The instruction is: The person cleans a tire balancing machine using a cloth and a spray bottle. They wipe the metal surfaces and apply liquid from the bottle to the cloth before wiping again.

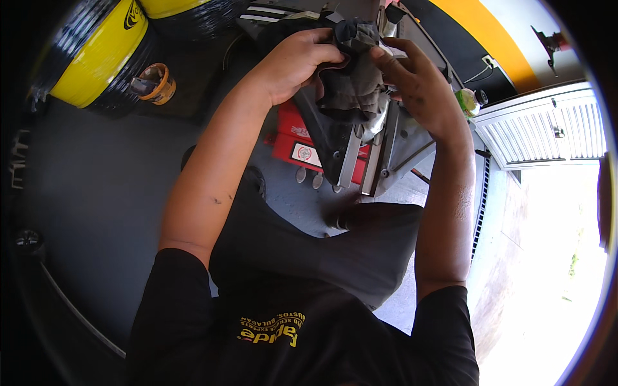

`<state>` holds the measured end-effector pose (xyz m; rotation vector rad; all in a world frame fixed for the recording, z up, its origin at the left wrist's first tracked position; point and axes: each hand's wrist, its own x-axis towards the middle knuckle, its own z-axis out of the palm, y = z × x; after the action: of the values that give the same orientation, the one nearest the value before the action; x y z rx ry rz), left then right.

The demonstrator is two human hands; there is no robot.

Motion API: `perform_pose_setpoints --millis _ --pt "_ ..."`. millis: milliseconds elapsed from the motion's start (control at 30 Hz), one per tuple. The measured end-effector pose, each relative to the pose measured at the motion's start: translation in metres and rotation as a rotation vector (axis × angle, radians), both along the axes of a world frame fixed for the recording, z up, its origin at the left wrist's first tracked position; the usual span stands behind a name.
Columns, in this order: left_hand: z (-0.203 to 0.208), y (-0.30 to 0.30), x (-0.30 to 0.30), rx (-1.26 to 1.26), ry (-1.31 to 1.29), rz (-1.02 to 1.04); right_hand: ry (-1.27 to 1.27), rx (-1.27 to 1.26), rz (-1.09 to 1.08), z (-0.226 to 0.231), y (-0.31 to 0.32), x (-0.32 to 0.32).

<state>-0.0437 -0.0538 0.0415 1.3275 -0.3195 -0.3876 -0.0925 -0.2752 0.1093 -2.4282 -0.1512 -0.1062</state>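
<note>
A dark grey, crumpled cloth (353, 90) hangs between my hands at the top of the view. My left hand (308, 61) pinches its left side, with the fingertips partly hidden in the folds. On the right edge, my right hand (415, 83) has its fingers curled and the thumb and fingertips against the cloth. Dark smudges mark that hand. Directly below the cloth is a dark machine frame (329, 151) with pale metal rails (351, 157). Whether something is wrapped inside the cloth, I cannot tell.
A red cabinet-like unit (288, 147) stands under the frame. A bottle with a dark cap (468, 101) is right of my right wrist. Yellow-and-black wrapped drums (100, 55) and an orange bucket (163, 87) are at left. A white louvred door (544, 128) and floor grate (479, 206) lie right.
</note>
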Motion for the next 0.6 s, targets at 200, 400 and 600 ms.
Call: perform_pose_setpoints --millis 200,400,600 --pt "-0.036 0.001 0.031 -0.316 0.140 -0.060 0.144 0.301 0.042 -0.014 -0.001 0.027" --pt "-0.070 0.015 0.040 -0.294 0.216 -0.139 0.142 0.267 -0.068 -0.020 0.001 0.047" --pt "-0.064 0.005 0.019 -0.429 0.149 -0.041 -0.169 0.453 -0.190 -0.029 0.047 0.033"
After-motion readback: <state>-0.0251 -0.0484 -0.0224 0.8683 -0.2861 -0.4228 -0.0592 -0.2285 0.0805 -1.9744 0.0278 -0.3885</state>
